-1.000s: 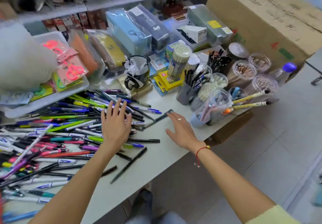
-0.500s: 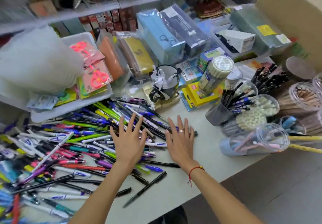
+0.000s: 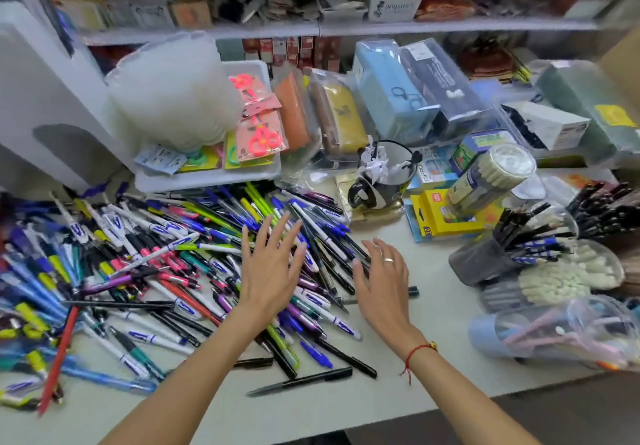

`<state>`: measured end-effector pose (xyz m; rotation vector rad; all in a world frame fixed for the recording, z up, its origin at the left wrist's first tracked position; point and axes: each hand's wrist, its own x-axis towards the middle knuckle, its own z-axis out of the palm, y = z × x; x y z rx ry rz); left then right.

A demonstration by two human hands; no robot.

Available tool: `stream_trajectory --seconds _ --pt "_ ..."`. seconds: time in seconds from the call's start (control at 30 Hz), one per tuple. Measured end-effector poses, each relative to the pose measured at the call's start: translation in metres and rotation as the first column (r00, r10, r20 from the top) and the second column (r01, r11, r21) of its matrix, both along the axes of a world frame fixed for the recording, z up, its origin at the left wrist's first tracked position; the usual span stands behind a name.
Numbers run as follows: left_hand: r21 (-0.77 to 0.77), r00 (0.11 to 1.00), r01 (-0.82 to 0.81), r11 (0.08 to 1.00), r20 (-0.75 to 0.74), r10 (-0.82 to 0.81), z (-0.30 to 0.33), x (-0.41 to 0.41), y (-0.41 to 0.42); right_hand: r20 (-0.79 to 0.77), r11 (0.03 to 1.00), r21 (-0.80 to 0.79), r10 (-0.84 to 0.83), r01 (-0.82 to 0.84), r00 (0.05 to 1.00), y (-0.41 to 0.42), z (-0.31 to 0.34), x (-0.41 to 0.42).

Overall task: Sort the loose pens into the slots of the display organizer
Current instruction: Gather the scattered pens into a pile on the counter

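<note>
A person's left hand lay flat with fingers spread on a heap of loose pens, grasping nothing, while the right hand, ring on one finger, hovered just beside it with fingers loosely bent over the heap's 3 o'clock edge, also grasping nothing. The pens covered the pale surface from the centre out to 9 o'clock.

At 3 o'clock a dark pen cup held black and blue-capped pens, tips fanned upward. Just below it, clear tubs lay tilted with cream-ended sticks packed inside, and at 4 o'clock a clear tub on its side held pastel pens. Toward 2 o'clock a round tube of white-capped pens leaned over a yellow box. A black mug at 1 o'clock held white crumpled items that could not be made out. At 11 o'clock a white tray carried pink scissors on cards and a stack of translucent plastic. No slotted organizer could be told apart from the clutter.

Compared with half a second earlier, the view had swung left and upward, bringing more of the shelf into sight, the left hand had reached deeper into the heap, and the right hand's fingers had curled from flat.
</note>
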<state>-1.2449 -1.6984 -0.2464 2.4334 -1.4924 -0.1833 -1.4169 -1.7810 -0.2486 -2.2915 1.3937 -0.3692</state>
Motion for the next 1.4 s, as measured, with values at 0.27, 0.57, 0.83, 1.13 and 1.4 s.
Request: stream_trajectory --seconds 0.27,0.57,0.83,1.13,1.4 --pt "0.066 0.996 0.088 0.994 0.004 -0.089 -0.004 0.103 0.018 -0.016 0.981 -0.027 0.190 -0.190 0.982 -0.006 0.026 0.086" --pt "0.135 0.956 0.292 0.947 -0.007 -0.293 -0.019 0.139 0.025 -0.295 0.987 0.153 -0.007 0.055 0.955 -0.035 0.010 0.150" --pt "0.099 0.958 0.286 0.953 -0.022 -0.286 -0.023 0.133 0.034 -0.314 0.991 0.121 -0.015 0.056 0.949 -0.022 -0.002 0.150" --pt "0.001 0.934 0.279 0.960 -0.233 -0.271 -0.009 0.123 0.051 -0.262 0.975 0.218 0.091 -0.033 0.961 0.002 -0.003 0.133" --pt "-0.158 0.926 0.286 0.945 -0.209 -0.315 0.029 0.091 -0.007 -0.010 0.989 0.147 0.024 -0.023 1.000 0.027 0.021 0.085"
